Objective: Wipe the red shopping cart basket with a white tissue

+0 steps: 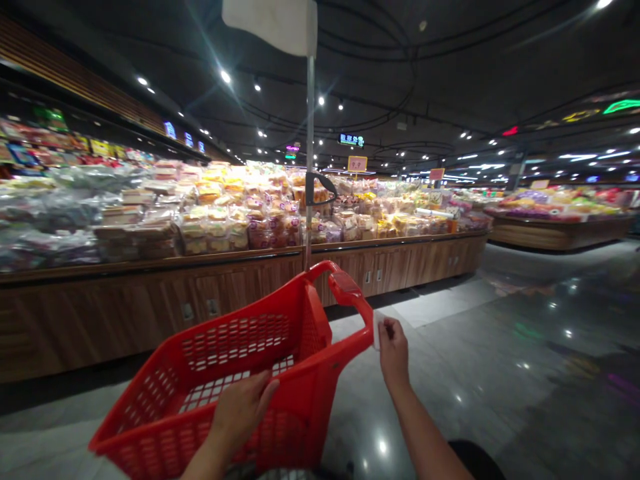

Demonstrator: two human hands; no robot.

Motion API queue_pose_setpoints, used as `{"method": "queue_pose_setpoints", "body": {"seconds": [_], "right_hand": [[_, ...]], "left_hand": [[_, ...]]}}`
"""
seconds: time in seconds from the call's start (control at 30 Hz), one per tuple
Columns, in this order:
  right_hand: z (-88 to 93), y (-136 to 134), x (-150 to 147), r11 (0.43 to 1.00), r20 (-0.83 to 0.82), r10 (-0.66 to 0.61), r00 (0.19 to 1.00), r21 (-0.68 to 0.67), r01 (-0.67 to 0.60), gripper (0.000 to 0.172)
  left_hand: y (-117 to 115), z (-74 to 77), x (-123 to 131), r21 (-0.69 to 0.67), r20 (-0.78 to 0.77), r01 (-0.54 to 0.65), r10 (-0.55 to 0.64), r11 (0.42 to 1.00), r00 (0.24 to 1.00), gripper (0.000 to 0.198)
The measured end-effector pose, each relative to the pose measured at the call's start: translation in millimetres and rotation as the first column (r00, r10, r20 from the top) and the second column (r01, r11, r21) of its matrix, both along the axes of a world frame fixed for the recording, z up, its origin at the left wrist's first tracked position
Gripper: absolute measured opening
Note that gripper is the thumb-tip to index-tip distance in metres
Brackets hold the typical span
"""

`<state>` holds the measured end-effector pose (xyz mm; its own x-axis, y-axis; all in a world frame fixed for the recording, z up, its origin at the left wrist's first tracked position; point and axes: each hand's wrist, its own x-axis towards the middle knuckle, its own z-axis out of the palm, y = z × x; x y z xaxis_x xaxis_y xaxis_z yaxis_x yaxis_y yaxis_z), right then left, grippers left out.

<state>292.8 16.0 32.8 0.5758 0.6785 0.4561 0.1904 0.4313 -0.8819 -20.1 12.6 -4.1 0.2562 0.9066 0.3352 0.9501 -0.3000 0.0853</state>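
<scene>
A red plastic shopping cart (pixel 300 373) with slotted sides stands at an angle in front of me, its basket holding nothing I can see. My left hand (pixel 245 407) grips the near side rim, fingers over the inside and thumb outside. Pinched in my right hand (pixel 394 343) is a small white piece of cloth or tissue (pixel 377 330). It lies against the outer corner of the red handle (pixel 350 293). From the handle end rises a metal pole (pixel 311 120) with a black clip (pixel 321 189) and a pale panel (pixel 280 23) on top.
Behind the cart runs a long wood-panelled display counter (pixel 400 263) heaped with packaged foods (pixel 220 213). A second display island (pixel 560 223) stands at the right. Shiny grey floor tiles (pixel 500 353) extend to the right, reflecting ceiling lights.
</scene>
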Motion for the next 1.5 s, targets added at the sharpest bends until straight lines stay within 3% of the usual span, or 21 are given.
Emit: {"method": "queue_pose_setpoints", "body": {"seconds": [0.1, 0.2, 0.37, 0.53, 0.67, 0.8, 0.9, 1.0, 1.1, 1.2, 1.33, 1.5], "right_hand": [[1.3, -7, -4, 0.998, 0.010, 0.045, 0.999, -0.034, -0.044, 0.029], [0.9, -15, -12, 0.997, -0.004, 0.078, 0.997, -0.029, -0.078, 0.027], [0.0, -29, -29, 0.995, 0.019, 0.100, 0.995, -0.020, -0.099, 0.023], [2.5, -25, -30, 0.990, 0.068, 0.143, 0.987, -0.022, -0.141, 0.023], [24.6, 5, -14, 0.983, 0.242, 0.164, 0.956, -0.126, -0.137, 0.024], [57.2, 13, -3, 0.964, 0.520, 0.232, 0.822, -0.238, -0.122, 0.014], [77.2, -2, -5, 0.940, 0.727, 0.330, 0.602, -0.313, -0.137, 0.003], [91.3, -4, -12, 0.911, 0.854, 0.392, 0.343, -0.411, -0.017, 0.001], [98.6, 14, -21, 0.902, 0.890, 0.385, 0.246, -0.419, 0.105, 0.007], [98.3, 28, -28, 0.914, 0.908, 0.345, 0.240, -0.383, 0.136, 0.013], [91.6, 27, -32, 0.916, 0.908, 0.340, 0.243, -0.378, 0.132, 0.013], [91.3, 41, -30, 0.939, 0.895, 0.293, 0.336, -0.336, 0.077, 0.015]], "left_hand": [[-2, 5.6, -1, -0.038, 0.026, -0.052, 0.053, 0.998, 0.998, 0.048], [-4, 19.9, 15, -0.031, 0.077, -0.082, 0.084, 0.996, 0.993, 0.048], [-5, 44.3, 63, -0.016, 0.139, 0.036, -0.034, 0.999, 0.990, 0.048], [-4, 43.7, 67, -0.014, 0.074, 0.028, -0.027, 0.999, 0.997, 0.053], [-6, 38.8, 60, -0.020, 0.054, 0.035, -0.034, 0.999, 0.998, 0.053], [-9, 37.4, 63, -0.015, 0.043, -0.001, 0.001, 1.000, 0.999, 0.056], [-11, 38.6, 67, -0.026, 0.034, -0.017, 0.018, 1.000, 0.999, 0.057], [-13, 40.8, 70, -0.035, 0.020, -0.028, 0.029, 0.999, 0.999, 0.056], [-13, 41.6, 73, -0.033, 0.017, -0.041, 0.042, 0.999, 0.999, 0.056], [-12, 40.9, 77, -0.029, 0.017, -0.053, 0.054, 0.998, 0.998, 0.058], [-13, 41.8, 81, -0.027, 0.023, -0.061, 0.061, 0.998, 0.998, 0.060], [-16, 45.1, 83, -0.056, 0.044, -0.057, 0.060, 0.997, 0.997, 0.060]]}}
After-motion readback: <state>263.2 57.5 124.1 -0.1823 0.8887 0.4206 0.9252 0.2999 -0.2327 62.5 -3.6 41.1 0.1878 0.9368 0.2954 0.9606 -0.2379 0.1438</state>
